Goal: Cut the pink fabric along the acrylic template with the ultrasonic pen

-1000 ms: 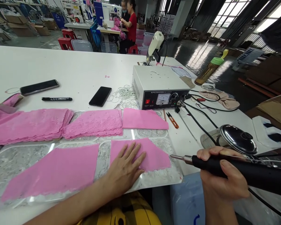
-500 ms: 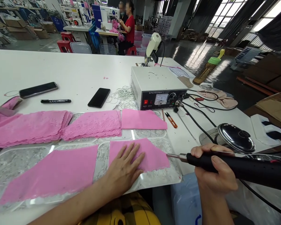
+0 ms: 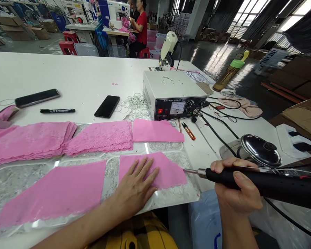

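My left hand point(image 3: 136, 186) lies flat with fingers spread on a small pink fabric piece point(image 3: 168, 173) that rests on a clear plastic board point(image 3: 171, 197). My right hand point(image 3: 235, 193) is wrapped round a black pen-shaped cutting tool point(image 3: 261, 186). The tool's metal tip point(image 3: 190, 171) touches the right edge of that fabric piece. A larger pink fabric piece point(image 3: 54, 193) lies to the left on the same board.
Stacks of pink lace point(image 3: 31, 140) and pink fabric point(image 3: 155, 131) line the board's far side. Behind them stand a white control box point(image 3: 173, 95), orange snips point(image 3: 188, 131), a phone point(image 3: 107, 106), another phone point(image 3: 36, 98), a marker point(image 3: 57, 111) and rubber bands point(image 3: 134, 103). A steel lid point(image 3: 260, 150) sits right. A person sews in the background.
The tool's tip has moved left from just off the fabric to its right edge. My left hand stays pressed on the piece.
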A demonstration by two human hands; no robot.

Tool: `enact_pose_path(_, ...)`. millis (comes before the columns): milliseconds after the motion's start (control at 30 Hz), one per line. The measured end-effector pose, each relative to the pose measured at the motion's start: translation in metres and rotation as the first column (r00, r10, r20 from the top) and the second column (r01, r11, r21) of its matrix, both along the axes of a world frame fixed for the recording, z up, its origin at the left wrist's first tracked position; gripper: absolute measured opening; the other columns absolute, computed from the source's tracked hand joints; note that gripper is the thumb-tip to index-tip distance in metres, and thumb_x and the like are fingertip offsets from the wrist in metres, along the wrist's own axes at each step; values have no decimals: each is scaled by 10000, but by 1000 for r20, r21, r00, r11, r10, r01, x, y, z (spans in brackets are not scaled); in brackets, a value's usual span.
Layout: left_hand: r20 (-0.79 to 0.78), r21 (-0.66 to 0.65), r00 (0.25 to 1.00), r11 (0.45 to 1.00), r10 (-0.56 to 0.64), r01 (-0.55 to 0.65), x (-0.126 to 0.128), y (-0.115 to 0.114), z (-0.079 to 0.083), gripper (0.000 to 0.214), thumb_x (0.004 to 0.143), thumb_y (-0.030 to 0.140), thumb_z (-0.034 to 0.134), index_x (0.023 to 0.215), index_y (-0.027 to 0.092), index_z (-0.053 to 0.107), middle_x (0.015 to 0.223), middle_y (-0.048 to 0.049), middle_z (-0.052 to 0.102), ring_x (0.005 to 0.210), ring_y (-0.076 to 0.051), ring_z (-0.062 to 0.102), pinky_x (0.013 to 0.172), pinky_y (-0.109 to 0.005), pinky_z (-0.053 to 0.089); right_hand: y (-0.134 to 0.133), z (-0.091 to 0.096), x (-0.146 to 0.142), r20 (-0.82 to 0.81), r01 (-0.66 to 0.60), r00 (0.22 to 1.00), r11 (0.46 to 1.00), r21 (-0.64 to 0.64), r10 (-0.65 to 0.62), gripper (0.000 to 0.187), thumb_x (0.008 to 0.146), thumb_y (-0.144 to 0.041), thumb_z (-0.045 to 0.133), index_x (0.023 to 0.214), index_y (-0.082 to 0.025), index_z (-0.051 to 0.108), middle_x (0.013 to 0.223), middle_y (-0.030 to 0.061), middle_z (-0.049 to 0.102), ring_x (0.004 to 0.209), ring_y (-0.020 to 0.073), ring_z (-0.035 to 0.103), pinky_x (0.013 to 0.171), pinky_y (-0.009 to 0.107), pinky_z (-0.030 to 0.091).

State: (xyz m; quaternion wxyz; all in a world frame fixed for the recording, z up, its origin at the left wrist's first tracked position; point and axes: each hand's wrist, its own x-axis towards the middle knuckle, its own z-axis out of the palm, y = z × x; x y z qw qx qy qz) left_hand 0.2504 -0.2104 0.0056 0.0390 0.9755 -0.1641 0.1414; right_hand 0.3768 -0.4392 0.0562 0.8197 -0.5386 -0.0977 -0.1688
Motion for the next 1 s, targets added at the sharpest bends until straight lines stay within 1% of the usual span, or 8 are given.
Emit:
enact_pose_path(233,28,24,1000,1000,1,-2,0,0,-1,482,998,388,476,1416,149,483,1488,-189,449,1385,-361,425,1093,-530,424,2,1,1,43,-2,999,998,-61,4,102,624,-199,578,725,-200,562,657,-29,535,498,129,540,493,324,486)
enact_pose_path(400,24,34,1000,999,5,-5,0,1,-1,481,996,399,476,1417,167,484,1491,-178,448,1391,-352,420,1095,-520,425,-3,5,-3,19,2,1000,999,-34,-1,118,608,-210,571,722,-201,541,667,-34,513,495,121,518,482,317,470)
enact_pose_path(633,22,44,1000,999,-5,4,1,0,1,488,984,390,500,1408,148,496,1480,-192,457,1366,-374,448,1070,-537,446,-10,5,-10,-23,-15,1000,999,-28,14,155,600,-219,584,744,-207,528,685,-38,500,504,115,505,485,317,469)
enact_pose_path(833,28,17,1000,1000,-3,2,0,0,-1,481,988,378,495,1407,142,495,1478,-199,458,1372,-376,439,1077,-543,435,-7,2,-9,-3,-10,1000,998,-57,10,130,614,-229,564,738,-194,547,677,-27,514,505,121,517,487,319,468)
enact_pose_path(1000,34,19,999,1000,1,-2,0,0,0,480,990,389,492,1406,150,494,1484,-190,454,1380,-366,430,1084,-531,432,-7,2,-9,-16,-16,1000,998,-59,15,105,604,-210,563,702,-200,529,663,-29,502,505,120,506,489,320,469)
